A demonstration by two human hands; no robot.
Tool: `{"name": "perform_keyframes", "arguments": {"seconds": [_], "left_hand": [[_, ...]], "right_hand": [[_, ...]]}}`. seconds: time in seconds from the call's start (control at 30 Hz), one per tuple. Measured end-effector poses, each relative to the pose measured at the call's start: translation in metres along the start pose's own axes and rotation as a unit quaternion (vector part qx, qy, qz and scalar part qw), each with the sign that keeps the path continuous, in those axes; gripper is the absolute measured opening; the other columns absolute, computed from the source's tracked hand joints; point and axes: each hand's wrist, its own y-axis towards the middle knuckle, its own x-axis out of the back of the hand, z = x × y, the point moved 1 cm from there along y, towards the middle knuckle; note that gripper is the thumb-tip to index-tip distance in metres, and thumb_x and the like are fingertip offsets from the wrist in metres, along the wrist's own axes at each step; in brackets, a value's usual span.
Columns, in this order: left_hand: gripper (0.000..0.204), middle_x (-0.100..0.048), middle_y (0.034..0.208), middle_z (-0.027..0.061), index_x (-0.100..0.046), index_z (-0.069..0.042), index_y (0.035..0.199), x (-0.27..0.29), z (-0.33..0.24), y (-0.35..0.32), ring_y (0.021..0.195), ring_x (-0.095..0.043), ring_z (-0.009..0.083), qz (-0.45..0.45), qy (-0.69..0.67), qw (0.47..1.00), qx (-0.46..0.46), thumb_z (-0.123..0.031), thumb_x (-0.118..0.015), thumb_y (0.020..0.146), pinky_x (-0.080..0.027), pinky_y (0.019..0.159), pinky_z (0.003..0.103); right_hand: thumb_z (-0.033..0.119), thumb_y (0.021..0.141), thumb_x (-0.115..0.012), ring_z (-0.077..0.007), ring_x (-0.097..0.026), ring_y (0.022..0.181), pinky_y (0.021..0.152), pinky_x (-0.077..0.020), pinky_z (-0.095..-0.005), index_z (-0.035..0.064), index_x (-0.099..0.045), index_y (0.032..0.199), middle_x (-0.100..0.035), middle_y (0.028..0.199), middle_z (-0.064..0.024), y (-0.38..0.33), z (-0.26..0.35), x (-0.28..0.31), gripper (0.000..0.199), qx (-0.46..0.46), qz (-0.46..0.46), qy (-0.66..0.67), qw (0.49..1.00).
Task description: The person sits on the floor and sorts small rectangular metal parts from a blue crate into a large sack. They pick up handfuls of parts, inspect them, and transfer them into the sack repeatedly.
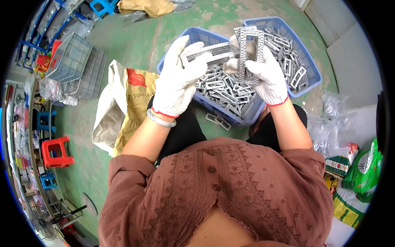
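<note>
White knitted gloves with red cuffs cover both hands. My left hand [177,78] is closed on one end of a grey metal rectangular frame [220,57], which lies almost level and reaches toward the other hand. In my right hand [269,78] is a small bundle of similar rectangular frames [242,51], stood upright; their exact number is hidden. Both hands are above a blue plastic basket [247,120] heaped with loose metal frames [220,85]. The right fingertips behind the bundle are partly hidden.
A second blue basket [316,76] of metal frames stands at the right. Several frames [222,123] lie on the green floor by the near basket. At left are a yellow-and-white sack [127,107], grey crates [74,57] and a red stool [57,151]. Plastic bags [335,119] sit at right.
</note>
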Motion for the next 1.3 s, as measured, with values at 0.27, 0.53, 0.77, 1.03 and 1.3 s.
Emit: {"name": "perform_keyframes", "arguments": {"seconds": [0.27,0.53,0.77,1.03,1.3], "left_hand": [[0.081,-0.043,0.145,0.0162,-0.032,-0.01,0.15,0.004,-0.003,-0.002,0.123,-0.055,0.0312,0.032,-0.022,0.999,-0.003,0.016,-0.063,0.08,-0.056,0.092,0.036],[0.07,-0.048,0.139,0.015,-0.043,-0.005,0.142,0.015,-0.013,-0.012,0.118,-0.059,0.0305,0.014,-0.022,1.0,-0.005,0.016,-0.064,0.08,-0.056,0.092,0.036],[0.059,-0.057,0.127,0.0166,-0.05,0.001,0.135,0.052,-0.132,-0.064,0.107,-0.065,0.0278,-0.154,0.162,0.966,-0.127,0.008,-0.069,0.079,-0.055,0.092,0.035],[0.07,-0.058,0.135,0.0141,-0.049,0.002,0.141,0.199,-0.182,-0.145,0.121,-0.058,0.0218,-0.308,0.59,0.746,0.028,-0.002,-0.075,0.076,-0.047,0.101,0.032],[0.056,-0.064,0.117,0.0102,-0.051,-0.002,0.138,0.064,-0.124,-0.062,0.101,-0.062,0.0149,-0.111,0.647,0.75,-0.085,-0.019,-0.074,0.09,-0.054,0.082,0.027]], "right_hand": [[0.005,0.086,-0.066,-0.029,-0.069,0.105,0.095,-0.0548,-0.0407,-0.0072,-0.051,0.133,-0.063,0.124,-0.0197,-0.002,-0.003,-0.012,0.051,-0.012,-0.003,0.014,1.0],[0.002,0.086,-0.063,-0.028,-0.071,0.096,0.092,-0.0547,-0.0376,-0.006,-0.052,0.132,-0.07,0.109,-0.0188,-0.001,-0.012,-0.025,0.047,-0.061,0.04,0.007,0.997],[0.019,0.086,-0.069,-0.0281,-0.071,0.092,0.086,-0.0573,-0.0373,-0.0127,-0.049,0.131,-0.069,0.101,-0.0213,-0.001,-0.012,-0.015,0.059,-0.085,0.016,-0.017,0.996],[0.015,0.09,-0.067,-0.0237,-0.07,0.089,0.082,-0.057,-0.0337,-0.0106,-0.052,0.125,-0.069,0.098,-0.0169,0.009,-0.027,-0.037,0.046,-0.146,0.066,0.001,0.987],[0.011,0.088,-0.072,-0.0206,-0.069,0.091,0.081,-0.0568,-0.0321,-0.0076,-0.054,0.121,-0.068,0.102,-0.0148,0.008,-0.038,-0.044,0.042,-0.165,0.042,-0.005,0.985]]}}
